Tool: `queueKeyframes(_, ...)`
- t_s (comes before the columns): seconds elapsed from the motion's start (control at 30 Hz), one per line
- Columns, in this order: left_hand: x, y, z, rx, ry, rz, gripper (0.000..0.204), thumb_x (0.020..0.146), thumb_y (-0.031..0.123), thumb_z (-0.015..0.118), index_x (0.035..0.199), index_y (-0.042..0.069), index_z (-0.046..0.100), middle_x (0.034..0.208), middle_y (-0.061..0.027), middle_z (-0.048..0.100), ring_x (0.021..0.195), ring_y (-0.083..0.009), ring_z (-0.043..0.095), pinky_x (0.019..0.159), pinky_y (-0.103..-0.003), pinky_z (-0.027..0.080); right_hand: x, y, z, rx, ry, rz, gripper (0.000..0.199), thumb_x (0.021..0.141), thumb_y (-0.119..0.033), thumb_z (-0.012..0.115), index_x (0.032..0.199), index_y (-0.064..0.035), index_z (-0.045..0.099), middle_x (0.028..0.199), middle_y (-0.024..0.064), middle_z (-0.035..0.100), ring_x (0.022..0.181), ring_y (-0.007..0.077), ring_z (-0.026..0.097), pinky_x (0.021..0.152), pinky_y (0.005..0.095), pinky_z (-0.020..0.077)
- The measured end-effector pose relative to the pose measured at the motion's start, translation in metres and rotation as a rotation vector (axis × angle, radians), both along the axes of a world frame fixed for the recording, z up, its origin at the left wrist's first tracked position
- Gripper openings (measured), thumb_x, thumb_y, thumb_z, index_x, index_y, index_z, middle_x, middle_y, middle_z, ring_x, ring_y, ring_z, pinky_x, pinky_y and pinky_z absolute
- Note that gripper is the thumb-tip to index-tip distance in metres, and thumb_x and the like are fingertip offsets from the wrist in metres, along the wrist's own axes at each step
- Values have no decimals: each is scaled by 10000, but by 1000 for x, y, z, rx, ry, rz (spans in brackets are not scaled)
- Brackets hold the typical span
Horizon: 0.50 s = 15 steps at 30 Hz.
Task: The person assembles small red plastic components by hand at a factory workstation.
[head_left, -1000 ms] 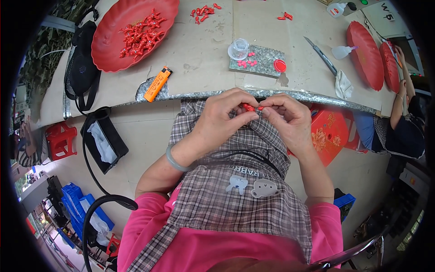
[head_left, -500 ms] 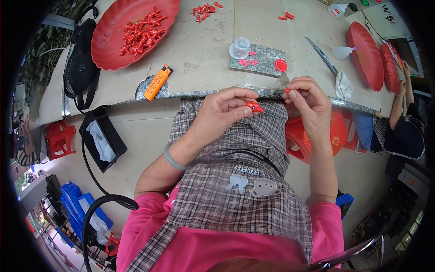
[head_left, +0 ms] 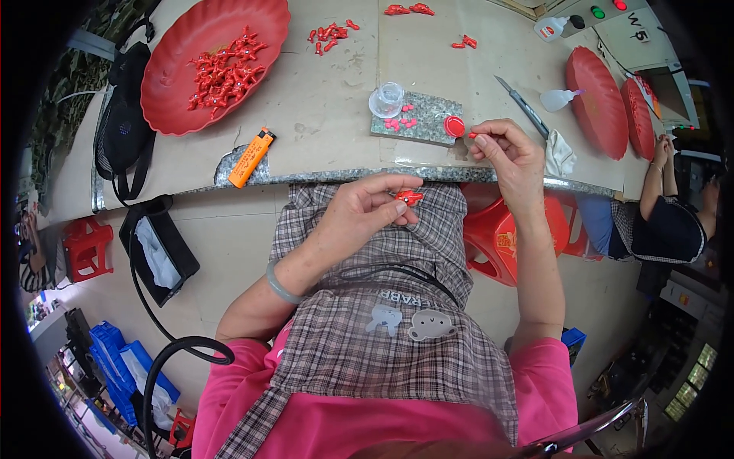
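My left hand (head_left: 365, 205) is in front of the table edge, its thumb and fingers closed on a small glossy red figurine (head_left: 410, 198). Out to the right, my right hand (head_left: 514, 157) pinches a tiny red piece (head_left: 472, 135) between thumb and fingertips. That piece is just right of a small round red dish (head_left: 454, 126), perhaps a cap, on the right end of a speckled stone slab (head_left: 428, 131). Several small pink bits (head_left: 401, 122) lie on the slab, beside a clear plastic cup (head_left: 387, 99) at its left end.
A large red scalloped tray (head_left: 164, 84) holds many red figurines (head_left: 228, 69); more red parts (head_left: 330, 34) lie farther back. An orange lighter (head_left: 251, 157), a craft knife (head_left: 520, 105), a white cloth (head_left: 560, 155) and a squeeze bottle (head_left: 560, 99) are on the table. A co-worker (head_left: 657, 222) sits at right.
My right hand has moved forward with the tiny red piece, closer to the round red dish. My left hand still holds the figurine. The whole view has shifted slightly.
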<state>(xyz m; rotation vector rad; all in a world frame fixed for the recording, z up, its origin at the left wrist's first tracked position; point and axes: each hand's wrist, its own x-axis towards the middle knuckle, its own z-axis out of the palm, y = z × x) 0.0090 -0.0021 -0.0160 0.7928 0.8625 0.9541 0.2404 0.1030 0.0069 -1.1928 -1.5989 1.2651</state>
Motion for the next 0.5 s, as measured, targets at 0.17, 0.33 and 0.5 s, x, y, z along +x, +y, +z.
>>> queueKeyframes(0.17,-1,-3,-6,11,18,-41,266,952,9,569,1212,-4,624,1024,-51,678,915,-114,670,826,-250,541,-5,6,3,92,-109,12,100,913,20,625,989,28,689,956,58,648,805,104,652,740,241,539)
queueKeyframes(0.33,0,-2,-10,2,49,-72,271,943,11,571,1208,-3,625,1025,-46,688,915,-101,664,822,-243,534,-12,6,11,271,-326,-3,105,869,47,638,951,11,692,891,74,664,762,129,674,664,259,546)
queueKeyframes(0.5,0,-3,-15,9,44,-78,269,943,7,571,1206,-1,627,1038,-44,684,917,-100,662,818,-239,529,-14,10,16,522,-498,98,104,841,61,648,928,13,678,874,105,652,756,212,686,641,312,547)
